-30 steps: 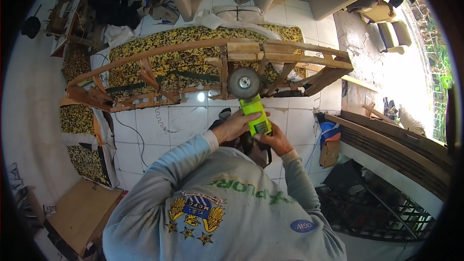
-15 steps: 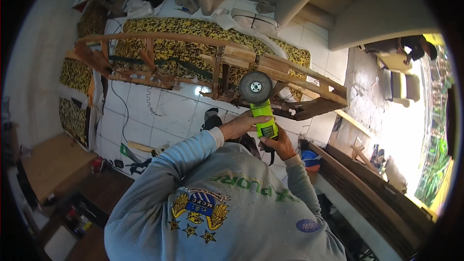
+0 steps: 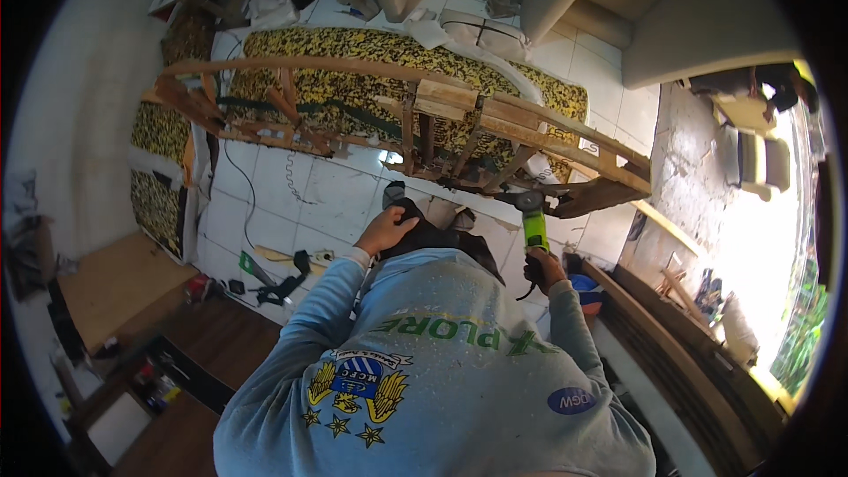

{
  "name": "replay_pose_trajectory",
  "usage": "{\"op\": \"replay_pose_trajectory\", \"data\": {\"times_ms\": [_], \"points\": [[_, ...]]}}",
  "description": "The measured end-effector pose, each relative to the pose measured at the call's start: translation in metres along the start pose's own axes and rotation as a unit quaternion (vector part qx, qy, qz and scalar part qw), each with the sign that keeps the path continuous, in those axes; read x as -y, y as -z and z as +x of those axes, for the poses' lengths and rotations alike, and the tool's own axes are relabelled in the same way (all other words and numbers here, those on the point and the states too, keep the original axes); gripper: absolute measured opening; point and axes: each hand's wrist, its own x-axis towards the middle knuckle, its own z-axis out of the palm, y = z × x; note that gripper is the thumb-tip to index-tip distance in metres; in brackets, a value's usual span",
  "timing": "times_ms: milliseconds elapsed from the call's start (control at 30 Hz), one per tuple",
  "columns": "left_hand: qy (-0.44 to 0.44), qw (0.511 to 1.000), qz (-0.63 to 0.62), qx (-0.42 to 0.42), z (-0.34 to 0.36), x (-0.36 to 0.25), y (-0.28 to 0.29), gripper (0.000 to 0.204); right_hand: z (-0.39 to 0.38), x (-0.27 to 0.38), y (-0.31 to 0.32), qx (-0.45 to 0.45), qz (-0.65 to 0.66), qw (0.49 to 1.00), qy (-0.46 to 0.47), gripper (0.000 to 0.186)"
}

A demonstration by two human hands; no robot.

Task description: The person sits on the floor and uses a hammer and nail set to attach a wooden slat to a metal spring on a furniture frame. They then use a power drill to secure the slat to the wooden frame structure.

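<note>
My right hand (image 3: 545,269) is closed round the rear of a lime-green angle grinder (image 3: 535,231). The grinder's dark head points away from me and sits at the near edge of a wooden furniture frame (image 3: 521,124), toward its right end. Whether the disc touches the wood cannot be made out. My left hand (image 3: 386,231) holds nothing; its fingers are apart and it lies against the dark trousers (image 3: 459,246) over my left knee. Old brown slats and braces make up the long frame, which stretches across in front of me.
Yellow-and-black patterned cushions (image 3: 318,44) lie behind the frame on white tiles. A dark cable (image 3: 247,181) snakes over the floor at left. Long wooden boards (image 3: 680,322) are stacked at right beside a blue-and-orange container (image 3: 586,291). Large beige upholstered pieces (image 3: 707,26) stand at the back right.
My left hand has let go of the grinder and moved left to my knee. My right hand has brought the grinder lower and rightward, turning its disc from face-up to edge-on.
</note>
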Motion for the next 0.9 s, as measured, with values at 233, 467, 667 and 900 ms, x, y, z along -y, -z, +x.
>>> {"op": "replay_pose_trajectory", "data": {"times_ms": [233, 467, 667, 900], "points": [[-0.010, 0.982, 0.169, 0.080, 0.042, 0.031, 0.105, 0.084, 0.024, -0.148, -0.010, -0.112, 0.419, 0.901, -0.023, 0.018], [-0.052, 0.963, 0.237, 0.117, 0.128, 0.061, 0.243, 0.074, -0.009, -0.279, -0.098, -0.093, 0.734, 0.671, 0.052, 0.022], [0.036, 0.952, 0.294, 0.078, 0.159, 0.073, 0.338, 0.068, -0.018, -0.399, -0.205, -0.228, 0.803, 0.551, -0.011, 0.023], [-0.027, 0.927, 0.356, 0.119, 0.181, 0.080, 0.336, 0.068, -0.039, -0.491, -0.317, -0.128, 0.772, 0.606, -0.139, 0.041]]}}
